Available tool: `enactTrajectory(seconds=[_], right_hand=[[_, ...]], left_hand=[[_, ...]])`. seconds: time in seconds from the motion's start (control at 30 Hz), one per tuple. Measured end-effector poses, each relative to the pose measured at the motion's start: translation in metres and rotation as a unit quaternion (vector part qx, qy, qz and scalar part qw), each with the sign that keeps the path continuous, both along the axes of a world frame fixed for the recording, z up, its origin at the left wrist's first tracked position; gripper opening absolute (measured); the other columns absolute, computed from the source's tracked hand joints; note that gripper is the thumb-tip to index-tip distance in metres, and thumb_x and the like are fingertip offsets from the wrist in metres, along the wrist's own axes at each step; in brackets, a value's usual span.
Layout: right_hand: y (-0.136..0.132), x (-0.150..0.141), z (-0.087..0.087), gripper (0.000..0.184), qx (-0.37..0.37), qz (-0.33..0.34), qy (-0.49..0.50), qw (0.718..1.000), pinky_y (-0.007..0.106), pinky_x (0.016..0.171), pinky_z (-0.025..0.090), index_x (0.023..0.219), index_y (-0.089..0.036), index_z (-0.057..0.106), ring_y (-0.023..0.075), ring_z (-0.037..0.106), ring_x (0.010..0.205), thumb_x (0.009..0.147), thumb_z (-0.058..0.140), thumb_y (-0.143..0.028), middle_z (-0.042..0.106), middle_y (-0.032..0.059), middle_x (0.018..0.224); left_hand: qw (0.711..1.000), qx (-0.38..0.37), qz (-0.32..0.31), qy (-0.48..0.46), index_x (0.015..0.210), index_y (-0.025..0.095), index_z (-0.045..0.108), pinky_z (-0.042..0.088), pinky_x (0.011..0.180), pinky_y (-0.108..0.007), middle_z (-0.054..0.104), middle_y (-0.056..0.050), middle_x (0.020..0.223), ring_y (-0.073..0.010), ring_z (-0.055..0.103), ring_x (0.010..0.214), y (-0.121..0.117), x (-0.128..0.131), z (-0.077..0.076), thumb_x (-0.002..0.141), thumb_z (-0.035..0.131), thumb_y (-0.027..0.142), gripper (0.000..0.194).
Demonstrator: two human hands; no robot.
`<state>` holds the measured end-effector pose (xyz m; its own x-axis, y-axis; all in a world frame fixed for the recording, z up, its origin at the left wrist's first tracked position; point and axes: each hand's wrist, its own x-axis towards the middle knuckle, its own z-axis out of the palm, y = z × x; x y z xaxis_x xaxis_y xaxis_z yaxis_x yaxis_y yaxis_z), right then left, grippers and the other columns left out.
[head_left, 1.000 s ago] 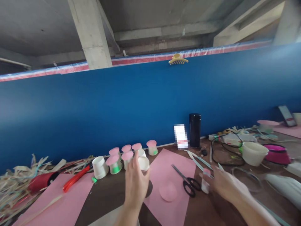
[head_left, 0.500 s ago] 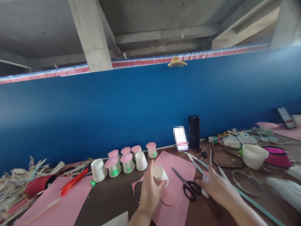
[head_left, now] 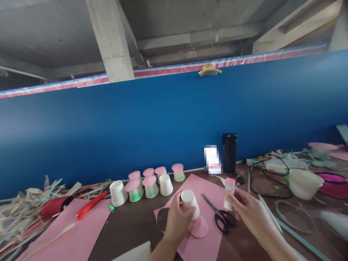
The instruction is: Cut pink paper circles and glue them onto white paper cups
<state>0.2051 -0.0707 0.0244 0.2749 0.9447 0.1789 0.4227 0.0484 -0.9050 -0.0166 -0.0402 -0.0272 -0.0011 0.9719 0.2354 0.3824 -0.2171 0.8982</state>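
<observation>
My left hand (head_left: 175, 217) is wrapped round a white paper cup (head_left: 188, 199), its base facing up. Just below the cup, a round pink paper disc (head_left: 198, 227) lies on the pink paper sheet (head_left: 193, 183). In my right hand (head_left: 248, 210) is a white glue stick with a pink end (head_left: 230, 186), raised upright between thumb and fingers. Black-handled scissors (head_left: 219, 214) lie on the sheet between my hands, blades slightly apart.
Several upturned cups with pink discs on top (head_left: 133, 190) stand behind to the left, beside plain white cups (head_left: 118, 193). A red-handled tool (head_left: 91, 204) rests on another pink sheet. A black bottle (head_left: 230, 154), white tub (head_left: 304, 183) and cable (head_left: 251, 181) are to the right.
My right hand has closed on the glue stick and lifted it from beside the scissors. The left hand has closed more round the cup. The view has shifted slightly.
</observation>
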Motion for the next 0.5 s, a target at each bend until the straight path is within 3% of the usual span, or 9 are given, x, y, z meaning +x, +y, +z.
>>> enactTrajectory(seconds=[0.13,0.23,0.5], right_hand=[[0.001,-0.011,-0.008,0.033,0.024,0.037,0.075,0.996,0.022,0.042,0.035,0.073,-0.020,0.061,0.0132,0.049,0.044,0.077,0.055,-0.052,0.054,-0.0038,0.049],[0.004,-0.017,-0.013,0.033,0.040,0.050,0.100,0.993,0.022,0.043,0.037,0.072,-0.020,0.059,0.0128,0.050,0.046,0.077,0.056,-0.052,0.055,-0.0037,0.053],[0.025,-0.044,0.003,0.032,0.107,0.075,0.092,0.987,0.028,0.056,0.050,0.088,-0.019,0.061,0.0201,0.064,0.062,0.078,0.056,-0.049,0.069,0.0037,0.071]], left_hand=[[0.998,0.042,-0.017,-0.036,0.128,0.017,0.044,0.038,0.099,-0.034,0.052,-0.011,0.129,-0.0261,0.049,0.118,0.002,0.001,0.000,0.072,0.063,0.033,0.062],[0.999,0.028,-0.025,-0.028,0.128,0.018,0.046,0.036,0.102,-0.036,0.052,-0.010,0.130,-0.0276,0.046,0.121,0.004,0.003,-0.004,0.067,0.065,0.024,0.063],[0.997,0.054,-0.037,-0.050,0.130,0.019,0.045,0.034,0.103,-0.034,0.050,-0.008,0.132,-0.0250,0.044,0.123,0.010,-0.003,-0.013,0.070,0.062,0.018,0.062]])
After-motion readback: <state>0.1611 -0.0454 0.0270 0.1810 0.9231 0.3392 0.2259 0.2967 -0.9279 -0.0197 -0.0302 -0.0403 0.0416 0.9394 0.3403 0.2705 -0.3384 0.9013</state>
